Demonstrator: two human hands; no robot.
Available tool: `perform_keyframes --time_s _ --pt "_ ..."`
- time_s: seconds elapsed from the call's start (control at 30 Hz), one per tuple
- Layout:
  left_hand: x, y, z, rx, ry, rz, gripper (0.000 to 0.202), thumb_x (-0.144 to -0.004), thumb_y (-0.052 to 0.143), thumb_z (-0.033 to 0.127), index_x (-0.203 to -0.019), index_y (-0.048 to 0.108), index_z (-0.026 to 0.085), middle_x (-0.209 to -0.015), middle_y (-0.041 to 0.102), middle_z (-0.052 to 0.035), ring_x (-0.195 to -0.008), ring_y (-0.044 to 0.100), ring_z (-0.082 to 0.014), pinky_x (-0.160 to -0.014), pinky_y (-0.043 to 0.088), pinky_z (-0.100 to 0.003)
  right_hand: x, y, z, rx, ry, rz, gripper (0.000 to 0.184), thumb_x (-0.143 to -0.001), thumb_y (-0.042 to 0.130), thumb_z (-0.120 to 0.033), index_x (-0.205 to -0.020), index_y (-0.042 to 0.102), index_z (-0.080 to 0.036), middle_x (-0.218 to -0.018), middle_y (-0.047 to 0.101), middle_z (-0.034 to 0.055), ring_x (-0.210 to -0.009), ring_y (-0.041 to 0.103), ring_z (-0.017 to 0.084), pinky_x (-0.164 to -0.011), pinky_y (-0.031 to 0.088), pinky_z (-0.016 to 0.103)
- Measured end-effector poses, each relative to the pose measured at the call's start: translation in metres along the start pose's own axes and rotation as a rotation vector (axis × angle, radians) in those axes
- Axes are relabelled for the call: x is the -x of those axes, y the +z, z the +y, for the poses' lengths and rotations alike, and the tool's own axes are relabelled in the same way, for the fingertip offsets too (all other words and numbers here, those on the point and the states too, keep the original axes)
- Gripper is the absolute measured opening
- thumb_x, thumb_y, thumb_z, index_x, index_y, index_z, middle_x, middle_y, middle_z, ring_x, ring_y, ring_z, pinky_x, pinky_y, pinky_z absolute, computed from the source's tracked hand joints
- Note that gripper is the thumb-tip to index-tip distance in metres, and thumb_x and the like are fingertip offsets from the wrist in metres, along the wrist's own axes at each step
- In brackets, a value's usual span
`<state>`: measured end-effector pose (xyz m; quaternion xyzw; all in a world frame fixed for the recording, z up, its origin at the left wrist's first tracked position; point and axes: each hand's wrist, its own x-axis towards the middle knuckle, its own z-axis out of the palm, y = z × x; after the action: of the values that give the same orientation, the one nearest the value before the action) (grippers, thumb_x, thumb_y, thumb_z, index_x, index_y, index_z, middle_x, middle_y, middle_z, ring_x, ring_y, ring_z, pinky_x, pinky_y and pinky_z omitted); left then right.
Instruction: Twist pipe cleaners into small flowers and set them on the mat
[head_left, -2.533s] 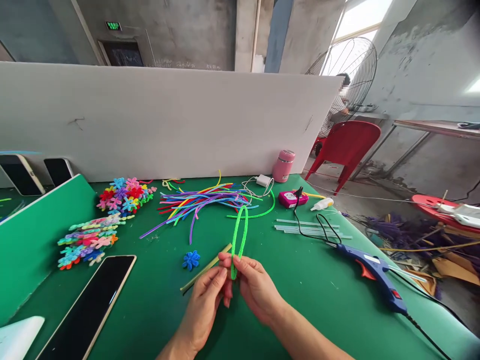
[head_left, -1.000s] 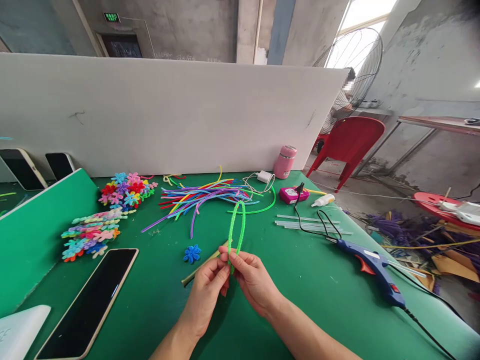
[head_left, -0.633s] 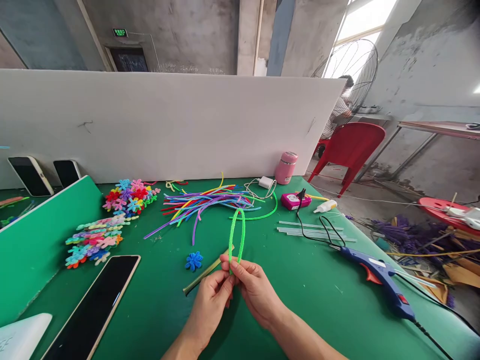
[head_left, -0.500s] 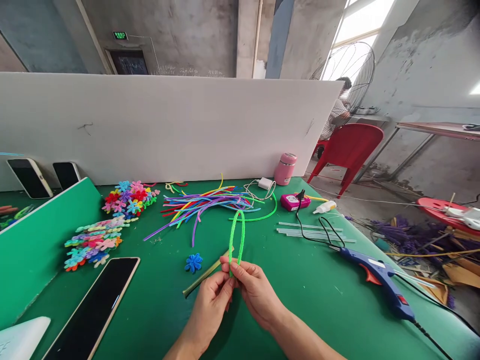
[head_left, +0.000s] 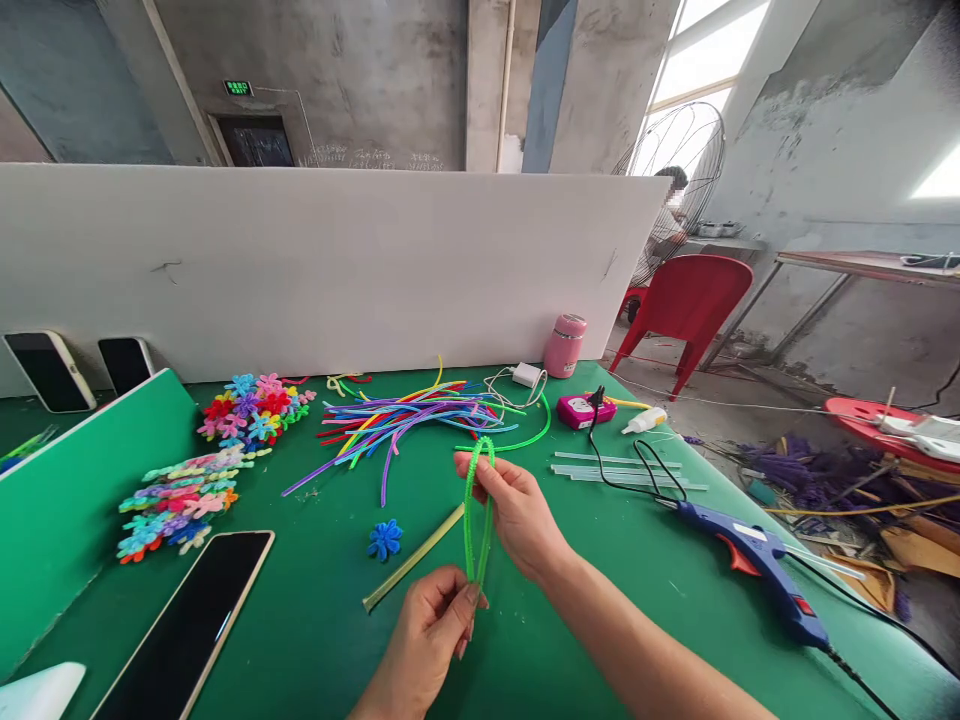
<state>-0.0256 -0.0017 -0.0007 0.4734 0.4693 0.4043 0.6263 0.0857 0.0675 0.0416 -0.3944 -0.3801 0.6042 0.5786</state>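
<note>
While the left hand [head_left: 433,630] is pinching the lower end of a bright green fuzzy loop [head_left: 469,535] between thumb and fingers, the right hand [head_left: 521,515] is closing its thumb and fingertips on the same loop near its rounded top. The loop is standing nearly upright between the two hands, above the green desk [head_left: 315,600], and its two strands are running close together. Just left of it, an olive-coloured stick [head_left: 414,558] is lying aslant on the desk, and a small blue flower [head_left: 385,540] is resting beside the stick.

Farther back, a tangled pile of fuzzy stems [head_left: 420,410] in purple, blue, red and yellow is spreading across the desk, with a single green stem [head_left: 544,425] curving out at its right. To the left, a bright flower cluster [head_left: 255,410] is sitting behind a paler flower stack [head_left: 184,500], and a dark-screened phone [head_left: 187,630] is lying nearer the front. On the right, clear sticks [head_left: 622,470] are lying side by side under a black cord, and a blue glue gun [head_left: 757,555] is resting near the edge. A pink bottle [head_left: 565,346] is standing by the white partition [head_left: 337,270].
</note>
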Motion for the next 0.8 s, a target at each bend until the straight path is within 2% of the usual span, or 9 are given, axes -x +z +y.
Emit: perform_keyframes --time_s 0.1,0.3,0.4,0.53,0.67,0.8 --pt "0.000 -0.001 0.001 0.063 -0.027 -0.002 0.036 -0.069 0.057 0.049 -0.057 0.048 0.016 -0.047 0.037 0.0060 -0.046 0.030 -0.0080 -0.045 0.024 -0.022 -0.008 0.000 -0.011 -0.013 -0.004 0.014 0.023 -0.062 0.064 -0.038 -0.070 0.071 -0.018 -0.075 0.066 0.0037 -0.072 0.050 0.015 -0.063 0.033 0.026" --pt "0.002 -0.001 0.008 0.198 -0.092 0.021 0.035 -0.064 0.064 0.046 -0.056 0.050 0.016 -0.049 0.041 0.0047 -0.048 0.032 -0.0077 -0.046 0.025 -0.021 -0.018 -0.006 -0.026 0.005 0.064 -0.007 0.015 -0.057 0.060 -0.025 -0.066 0.070 -0.017 -0.077 0.068 0.0038 -0.071 0.052 0.016 -0.062 0.033 0.026" --pt "0.002 -0.001 0.011 0.237 -0.107 0.041 0.033 -0.063 0.066 0.045 -0.056 0.052 0.015 -0.050 0.043 0.0044 -0.047 0.033 -0.0073 -0.046 0.025 -0.021 -0.020 -0.010 -0.029 0.014 0.095 -0.057 0.019 -0.058 0.055 -0.022 -0.068 0.070 -0.016 -0.075 0.068 0.0045 -0.073 0.054 0.017 -0.061 0.034 0.025" --pt "0.002 -0.001 0.010 0.265 -0.110 0.052 0.033 -0.061 0.068 0.044 -0.055 0.052 0.015 -0.049 0.043 0.0044 -0.047 0.033 -0.0069 -0.045 0.024 -0.021 -0.019 -0.013 -0.029 -0.004 0.148 -0.157 0.021 -0.061 0.051 -0.021 -0.069 0.069 -0.014 -0.077 0.069 0.0057 -0.067 0.056 0.015 -0.057 0.035 0.024" --pt "0.000 -0.001 0.008 0.284 -0.109 0.059 0.033 -0.060 0.068 0.044 -0.056 0.053 0.015 -0.049 0.044 0.0044 -0.047 0.034 -0.0067 -0.046 0.024 -0.020 -0.017 -0.012 -0.031 -0.116 0.222 -0.218 0.020 -0.062 0.051 -0.019 -0.075 0.066 -0.014 -0.075 0.068 0.0061 -0.065 0.060 0.015 -0.058 0.037 0.024" --pt "0.000 0.000 0.008 0.288 -0.108 0.051 0.034 -0.060 0.068 0.045 -0.056 0.053 0.015 -0.049 0.043 0.0043 -0.047 0.033 -0.0067 -0.046 0.024 -0.021 -0.015 -0.011 -0.032 -0.163 0.231 -0.252 0.022 -0.062 0.055 -0.018 -0.083 0.064 -0.015 -0.077 0.067 0.0045 -0.066 0.059 0.014 -0.059 0.037 0.024"
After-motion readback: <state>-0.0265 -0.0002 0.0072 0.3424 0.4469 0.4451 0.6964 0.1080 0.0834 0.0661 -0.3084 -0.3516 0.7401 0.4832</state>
